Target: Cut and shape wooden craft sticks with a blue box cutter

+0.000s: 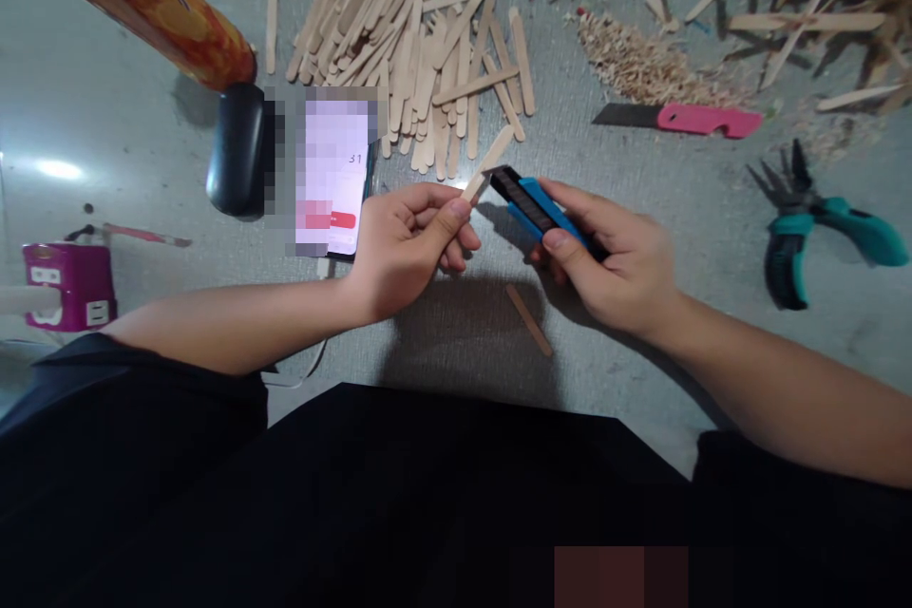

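Note:
Between thumb and fingers, my left hand pinches a pale wooden craft stick, which points up and to the right. My right hand grips a blue and black utility knife. The knife's tip is at the stick's right edge, just above my left fingertips; whether the blade cuts in I cannot tell. A single craft stick lies on the table below and between my hands. Beyond them spreads a heap of craft sticks, some with rounded ends.
Left of my left hand lie a lit phone, a black mouse and an orange canister. A purple power adapter is farther left. On the right are a pink-handled knife, teal pliers, wood shavings and crossed-stick pieces.

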`<act>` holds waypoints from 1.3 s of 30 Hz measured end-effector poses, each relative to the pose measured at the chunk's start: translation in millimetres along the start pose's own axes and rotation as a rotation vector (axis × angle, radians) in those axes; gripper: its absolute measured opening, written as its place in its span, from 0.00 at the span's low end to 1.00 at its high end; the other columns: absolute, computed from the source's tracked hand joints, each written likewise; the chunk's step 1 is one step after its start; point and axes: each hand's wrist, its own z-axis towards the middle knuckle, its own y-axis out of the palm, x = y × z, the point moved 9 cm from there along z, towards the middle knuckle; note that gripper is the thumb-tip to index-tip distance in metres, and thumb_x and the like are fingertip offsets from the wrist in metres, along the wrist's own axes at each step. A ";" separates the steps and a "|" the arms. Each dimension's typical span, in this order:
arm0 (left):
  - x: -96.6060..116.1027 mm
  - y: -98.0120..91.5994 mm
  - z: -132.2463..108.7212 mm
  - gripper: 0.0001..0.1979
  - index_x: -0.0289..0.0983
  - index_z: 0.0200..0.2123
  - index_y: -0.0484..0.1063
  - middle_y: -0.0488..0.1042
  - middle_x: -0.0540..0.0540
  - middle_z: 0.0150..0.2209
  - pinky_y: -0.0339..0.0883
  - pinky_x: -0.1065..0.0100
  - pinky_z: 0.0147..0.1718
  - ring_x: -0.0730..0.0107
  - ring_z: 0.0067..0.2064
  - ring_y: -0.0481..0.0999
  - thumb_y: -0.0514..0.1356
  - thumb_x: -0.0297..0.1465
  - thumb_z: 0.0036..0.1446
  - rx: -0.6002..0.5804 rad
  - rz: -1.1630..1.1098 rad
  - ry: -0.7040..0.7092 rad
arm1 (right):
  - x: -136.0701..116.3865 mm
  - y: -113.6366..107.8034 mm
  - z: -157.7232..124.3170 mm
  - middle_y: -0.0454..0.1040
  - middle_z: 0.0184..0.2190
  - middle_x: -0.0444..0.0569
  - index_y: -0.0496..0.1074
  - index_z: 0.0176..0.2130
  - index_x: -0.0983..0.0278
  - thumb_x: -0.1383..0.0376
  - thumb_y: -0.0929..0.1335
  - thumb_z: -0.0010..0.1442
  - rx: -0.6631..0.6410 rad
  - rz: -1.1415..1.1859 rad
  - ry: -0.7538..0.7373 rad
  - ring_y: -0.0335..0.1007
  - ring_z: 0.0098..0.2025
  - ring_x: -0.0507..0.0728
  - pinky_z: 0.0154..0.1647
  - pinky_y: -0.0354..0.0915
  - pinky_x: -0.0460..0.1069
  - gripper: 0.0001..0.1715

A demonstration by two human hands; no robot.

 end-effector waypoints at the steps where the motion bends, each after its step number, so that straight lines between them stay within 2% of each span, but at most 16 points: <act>1: -0.2 0.2 0.2 0.20 0.36 0.42 0.83 0.86 0.47 0.29 0.77 0.71 0.23 0.74 0.22 0.80 0.76 0.48 0.70 -0.001 -0.003 -0.002 | 0.4 0.3 -0.4 0.91 0.41 0.47 0.80 0.74 0.50 0.56 0.73 0.80 -0.004 0.003 0.001 0.88 0.34 0.60 0.42 0.87 0.59 0.27; 5: -6.5 -0.4 -0.4 0.12 0.39 0.49 0.80 0.85 0.50 0.27 0.76 0.70 0.23 0.72 0.21 0.79 0.74 0.39 0.71 0.008 -0.018 -0.030 | 5.3 1.7 -1.6 0.89 0.38 0.47 0.80 0.72 0.49 0.52 0.74 0.79 0.004 0.058 0.026 0.82 0.28 0.58 0.34 0.82 0.57 0.26; 8: -11.2 -0.2 -3.6 0.13 0.43 0.56 0.76 0.83 0.53 0.26 0.74 0.68 0.23 0.71 0.20 0.78 0.69 0.33 0.72 -0.021 0.013 -0.037 | 13.3 -8.2 0.4 0.86 0.35 0.45 0.77 0.71 0.50 0.44 0.74 0.78 0.163 0.153 0.082 0.74 0.23 0.56 0.24 0.75 0.55 0.30; 10: -8.8 1.9 -6.1 0.11 0.44 0.54 0.75 0.80 0.54 0.25 0.71 0.68 0.23 0.70 0.21 0.76 0.66 0.30 0.71 -0.078 0.123 0.000 | 16.1 -13.0 3.4 0.84 0.33 0.43 0.76 0.69 0.51 0.40 0.74 0.76 0.241 0.185 0.100 0.71 0.21 0.55 0.22 0.71 0.53 0.32; 14: 7.5 14.5 -10.4 0.06 0.42 0.46 0.78 0.80 0.50 0.26 0.60 0.65 0.26 0.67 0.23 0.73 0.63 0.29 0.68 -0.228 0.759 0.184 | 16.6 -12.4 11.0 0.83 0.31 0.38 0.76 0.65 0.50 0.42 0.78 0.73 0.262 0.342 0.057 0.68 0.20 0.52 0.20 0.69 0.50 0.30; 17: 10.6 23.6 -13.2 0.10 0.39 0.49 0.80 0.80 0.46 0.27 0.54 0.63 0.28 0.64 0.24 0.72 0.59 0.33 0.73 -0.317 1.260 0.248 | 21.2 -10.5 13.6 0.83 0.31 0.38 0.77 0.63 0.49 0.40 0.79 0.73 0.264 0.418 0.029 0.68 0.20 0.53 0.17 0.67 0.51 0.29; 19: 12.3 26.7 -17.6 0.14 0.37 0.51 0.81 0.78 0.47 0.26 0.51 0.64 0.27 0.64 0.24 0.73 0.57 0.36 0.76 -0.346 1.431 0.280 | 24.8 -8.5 14.7 0.83 0.31 0.38 0.77 0.62 0.47 0.37 0.78 0.72 0.258 0.450 0.013 0.67 0.19 0.53 0.17 0.67 0.52 0.30; 20: 15.9 30.2 -22.3 0.15 0.36 0.50 0.81 0.78 0.47 0.26 0.51 0.64 0.27 0.64 0.24 0.73 0.56 0.37 0.77 -0.356 1.458 0.342 | 26.1 -8.2 15.0 0.83 0.31 0.38 0.77 0.62 0.47 0.37 0.79 0.71 0.261 0.460 0.004 0.66 0.18 0.53 0.17 0.66 0.53 0.30; 22: 27.5 43.9 -41.1 0.16 0.36 0.47 0.81 0.79 0.46 0.28 0.55 0.63 0.27 0.64 0.26 0.75 0.55 0.38 0.79 -0.415 1.401 0.582 | 28.3 -7.6 15.7 0.83 0.31 0.38 0.77 0.62 0.46 0.37 0.79 0.71 0.267 0.464 -0.005 0.65 0.18 0.54 0.17 0.66 0.54 0.30; 24: 36.8 60.6 -73.0 0.15 0.36 0.48 0.81 0.84 0.43 0.37 0.67 0.61 0.33 0.62 0.34 0.81 0.56 0.37 0.80 -0.563 1.250 0.865 | 28.9 -8.3 16.2 0.83 0.31 0.38 0.76 0.63 0.45 0.36 0.79 0.70 0.285 0.453 -0.019 0.66 0.19 0.54 0.17 0.66 0.54 0.31; 26: 37.2 70.2 -102.1 0.16 0.35 0.59 0.81 0.86 0.37 0.53 0.76 0.58 0.45 0.58 0.48 0.84 0.59 0.38 0.81 -0.692 1.154 1.039 | 28.9 -9.6 16.5 0.82 0.31 0.37 0.74 0.64 0.45 0.36 0.79 0.70 0.311 0.441 -0.039 0.66 0.20 0.54 0.19 0.67 0.54 0.33; 29: 18.4 77.4 -118.3 0.35 0.37 0.77 0.71 0.80 0.33 0.64 0.75 0.52 0.56 0.50 0.60 0.81 0.62 0.52 0.80 -0.782 1.235 1.046 | 27.8 -11.7 17.1 0.80 0.31 0.35 0.69 0.65 0.47 0.38 0.80 0.70 0.354 0.425 -0.080 0.65 0.21 0.53 0.21 0.67 0.52 0.36; 31: 5.2 79.0 -118.0 0.43 0.42 0.81 0.68 0.79 0.33 0.65 0.72 0.47 0.63 0.45 0.64 0.78 0.63 0.61 0.75 -0.778 1.310 1.027 | 26.8 -12.9 17.4 0.79 0.33 0.35 0.67 0.65 0.47 0.38 0.81 0.69 0.382 0.407 -0.103 0.64 0.21 0.52 0.21 0.66 0.51 0.38; 33: -1.7 79.0 -115.2 0.46 0.44 0.81 0.69 0.78 0.33 0.65 0.69 0.44 0.66 0.42 0.65 0.77 0.60 0.66 0.73 -0.751 1.323 1.039 | 25.5 -14.8 17.0 0.79 0.35 0.36 0.65 0.65 0.47 0.37 0.81 0.69 0.420 0.383 -0.117 0.63 0.21 0.51 0.21 0.65 0.51 0.40; 36: -4.5 75.6 -106.0 0.45 0.44 0.80 0.70 0.77 0.32 0.67 0.67 0.41 0.68 0.39 0.67 0.75 0.60 0.66 0.73 -0.692 1.342 1.021 | 21.7 -18.9 15.4 0.78 0.38 0.37 0.64 0.63 0.47 0.38 0.81 0.69 0.484 0.360 -0.156 0.61 0.22 0.50 0.20 0.64 0.51 0.39; 39: -4.1 69.6 -92.9 0.46 0.45 0.81 0.67 0.75 0.29 0.70 0.66 0.38 0.69 0.34 0.71 0.73 0.64 0.64 0.72 -0.652 1.394 0.921 | 16.0 -23.9 13.6 0.76 0.39 0.36 0.64 0.62 0.46 0.42 0.82 0.70 0.537 0.362 -0.239 0.60 0.22 0.50 0.19 0.64 0.51 0.36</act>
